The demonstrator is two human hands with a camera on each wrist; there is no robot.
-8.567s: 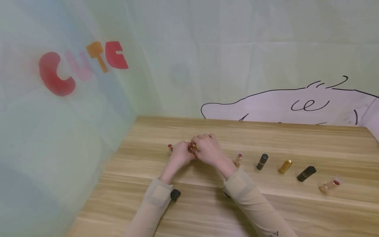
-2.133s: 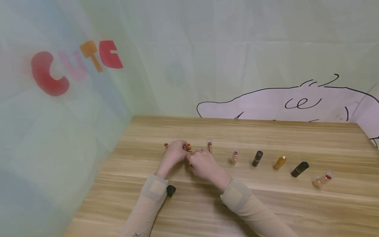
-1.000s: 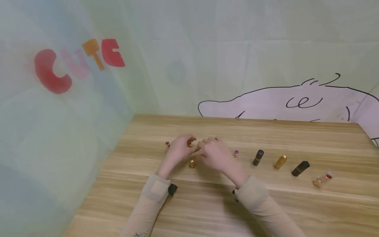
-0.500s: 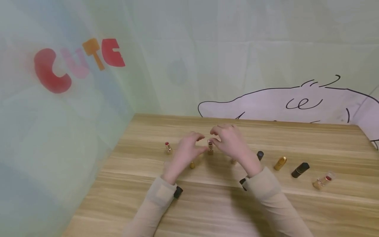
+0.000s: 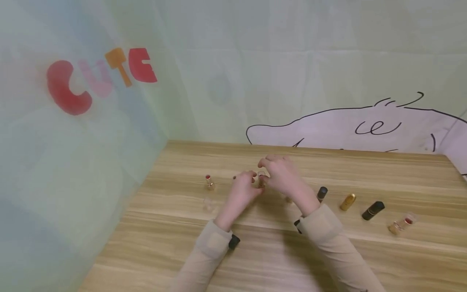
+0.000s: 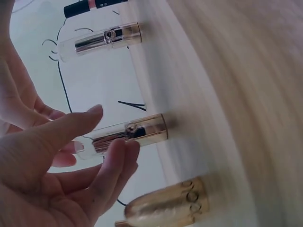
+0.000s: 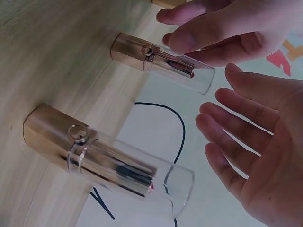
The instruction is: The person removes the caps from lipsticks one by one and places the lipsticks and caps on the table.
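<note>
A lipstick (image 5: 261,178) with a gold base and clear cap stands upright on the table between the two hands. My left hand (image 5: 242,190) is curved around it; in the left wrist view its thumb and fingers lie on either side of the clear-capped lipstick (image 6: 151,130), with no firm pinch visible. My right hand (image 5: 284,174) hovers beside the cap's top; in the right wrist view its relaxed fingers (image 7: 255,127) are apart from the lipstick (image 7: 128,52) and hold nothing. A gold bullet-shaped cap (image 6: 165,203) stands near my left hand. The uncapped gold lipstick is mostly hidden behind that hand.
At left stand an uncapped red lipstick (image 5: 209,183) and a clear cap (image 5: 208,204). Rightward run a partly hidden clear-capped lipstick (image 7: 94,151), a black tube (image 5: 322,193), a gold tube (image 5: 348,202), another black tube (image 5: 373,211) and a clear-capped lipstick (image 5: 400,225).
Earlier both hands worked on the gold lipstick; its cap was set down on the table. Both hands then moved right to the clear-capped lipstick, the left closing in around it over the last half second.
</note>
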